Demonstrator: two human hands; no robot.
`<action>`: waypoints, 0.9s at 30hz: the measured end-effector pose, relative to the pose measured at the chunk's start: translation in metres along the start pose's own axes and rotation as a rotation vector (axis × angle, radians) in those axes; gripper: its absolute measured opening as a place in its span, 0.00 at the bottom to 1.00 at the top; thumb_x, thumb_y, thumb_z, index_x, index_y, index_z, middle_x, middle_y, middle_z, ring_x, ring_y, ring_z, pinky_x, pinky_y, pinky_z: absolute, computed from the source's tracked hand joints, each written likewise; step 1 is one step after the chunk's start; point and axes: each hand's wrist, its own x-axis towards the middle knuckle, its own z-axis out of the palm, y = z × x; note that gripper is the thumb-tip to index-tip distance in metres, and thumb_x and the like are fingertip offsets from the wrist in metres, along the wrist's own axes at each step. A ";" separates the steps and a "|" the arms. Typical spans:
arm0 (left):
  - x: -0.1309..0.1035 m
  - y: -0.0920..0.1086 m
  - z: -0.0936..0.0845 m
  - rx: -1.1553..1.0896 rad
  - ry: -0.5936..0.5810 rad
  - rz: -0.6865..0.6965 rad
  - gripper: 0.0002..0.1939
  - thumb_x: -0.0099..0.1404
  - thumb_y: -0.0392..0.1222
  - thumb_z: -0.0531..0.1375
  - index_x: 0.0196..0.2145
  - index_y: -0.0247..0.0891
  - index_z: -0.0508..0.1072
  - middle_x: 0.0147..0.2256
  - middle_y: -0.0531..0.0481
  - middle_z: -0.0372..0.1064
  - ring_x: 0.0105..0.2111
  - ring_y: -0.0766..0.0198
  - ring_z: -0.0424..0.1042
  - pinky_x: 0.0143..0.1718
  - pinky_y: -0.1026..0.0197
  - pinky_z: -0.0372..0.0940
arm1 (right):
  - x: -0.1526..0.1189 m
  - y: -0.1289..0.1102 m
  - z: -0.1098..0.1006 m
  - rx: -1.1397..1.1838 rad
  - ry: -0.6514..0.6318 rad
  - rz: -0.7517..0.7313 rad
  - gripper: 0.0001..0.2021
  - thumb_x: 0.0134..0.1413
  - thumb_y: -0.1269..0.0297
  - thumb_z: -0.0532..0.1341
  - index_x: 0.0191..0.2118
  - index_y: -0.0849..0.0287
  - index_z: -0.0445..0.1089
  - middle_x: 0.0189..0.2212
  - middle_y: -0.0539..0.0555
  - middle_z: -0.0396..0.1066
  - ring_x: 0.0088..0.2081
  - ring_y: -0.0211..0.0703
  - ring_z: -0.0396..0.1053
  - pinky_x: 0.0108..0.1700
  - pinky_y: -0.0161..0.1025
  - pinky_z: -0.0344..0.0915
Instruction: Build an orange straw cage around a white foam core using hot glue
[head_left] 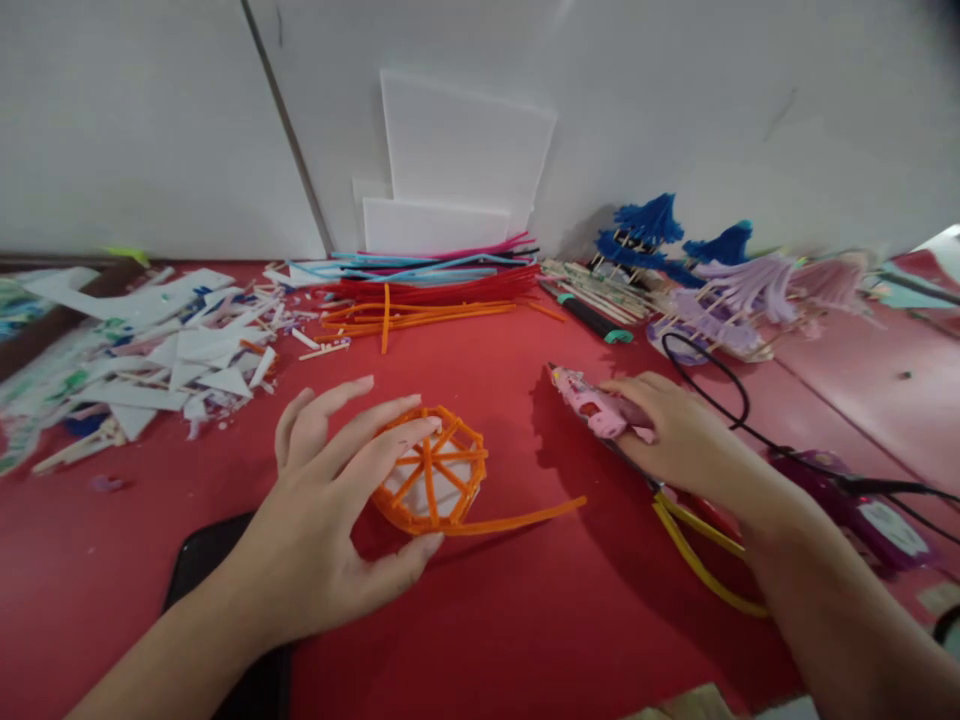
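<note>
L hand (337, 490) at ~7 o'clock, fingers spread wide, thumb and fingertips at orange wheel-shaped piece (429, 455), near centre, its loose strip (525, 518) toward 3. R hand (675, 430) at ~4, fingers wrapped round pink glue gun (592, 402), tip to 11.

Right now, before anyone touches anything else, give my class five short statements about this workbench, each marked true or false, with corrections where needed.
1. The right hand holds a pink glue gun. True.
2. The glue gun's nozzle is touching the orange wheel-shaped frame. False: bare red tabletop shows between them.
3. The fingers of the left hand are spread over part of the frame. True.
4. The heap of white scraps lies to the right of the frame. False: it lies to the left.
5. Loose orange pipe cleaners lie beyond the frame, towards the wall. True.
</note>
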 end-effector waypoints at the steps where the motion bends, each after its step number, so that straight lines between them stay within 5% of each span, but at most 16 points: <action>1: -0.001 0.000 0.001 -0.004 0.010 -0.003 0.33 0.53 0.49 0.61 0.57 0.46 0.61 0.56 0.44 0.66 0.61 0.36 0.53 0.60 0.29 0.44 | 0.001 0.004 0.005 0.024 0.005 0.007 0.21 0.45 0.71 0.58 0.49 0.62 0.70 0.43 0.62 0.72 0.42 0.55 0.72 0.42 0.48 0.67; 5: -0.002 -0.002 0.002 -0.010 0.037 -0.002 0.33 0.53 0.47 0.61 0.57 0.45 0.60 0.56 0.43 0.66 0.61 0.38 0.53 0.60 0.31 0.45 | 0.011 0.012 0.012 0.085 0.081 0.009 0.23 0.43 0.77 0.54 0.47 0.61 0.71 0.42 0.60 0.70 0.45 0.53 0.69 0.47 0.52 0.66; 9: -0.004 -0.003 0.002 0.008 0.015 0.027 0.33 0.54 0.47 0.61 0.57 0.46 0.59 0.57 0.43 0.65 0.62 0.37 0.51 0.60 0.30 0.44 | 0.013 -0.018 -0.020 0.154 0.320 -0.045 0.15 0.48 0.76 0.55 0.41 0.58 0.71 0.41 0.59 0.70 0.46 0.52 0.68 0.49 0.53 0.65; 13: -0.003 -0.004 0.001 0.010 0.022 0.029 0.31 0.55 0.46 0.61 0.56 0.48 0.61 0.57 0.44 0.65 0.61 0.36 0.51 0.59 0.28 0.44 | 0.007 -0.078 -0.049 0.416 0.052 -0.397 0.08 0.57 0.74 0.56 0.40 0.57 0.69 0.35 0.54 0.74 0.38 0.40 0.72 0.40 0.37 0.68; 15: -0.002 -0.005 0.001 0.026 -0.003 0.045 0.33 0.55 0.47 0.61 0.58 0.48 0.59 0.57 0.44 0.65 0.61 0.36 0.51 0.59 0.29 0.44 | 0.006 -0.100 -0.045 0.386 0.082 -0.664 0.05 0.58 0.71 0.57 0.38 0.58 0.70 0.34 0.53 0.75 0.37 0.40 0.71 0.41 0.39 0.68; 17: -0.001 -0.006 0.000 0.042 -0.027 0.052 0.34 0.55 0.48 0.61 0.59 0.48 0.57 0.58 0.43 0.64 0.61 0.36 0.52 0.59 0.29 0.44 | 0.007 -0.111 -0.032 0.369 0.135 -0.776 0.05 0.60 0.64 0.59 0.37 0.59 0.70 0.32 0.53 0.75 0.35 0.40 0.71 0.39 0.40 0.67; 20: -0.001 -0.006 -0.001 0.045 -0.044 0.052 0.35 0.55 0.49 0.61 0.59 0.48 0.57 0.58 0.43 0.64 0.61 0.36 0.52 0.59 0.30 0.44 | 0.006 -0.115 -0.013 0.374 0.163 -0.790 0.09 0.61 0.58 0.60 0.37 0.60 0.71 0.32 0.53 0.75 0.34 0.39 0.71 0.38 0.38 0.68; 27: 0.000 -0.001 -0.005 0.043 -0.107 0.045 0.33 0.55 0.51 0.61 0.57 0.46 0.59 0.59 0.43 0.63 0.62 0.36 0.50 0.61 0.28 0.39 | 0.000 -0.119 -0.012 0.358 0.195 -0.766 0.12 0.65 0.74 0.52 0.37 0.64 0.72 0.31 0.52 0.77 0.33 0.38 0.72 0.38 0.37 0.69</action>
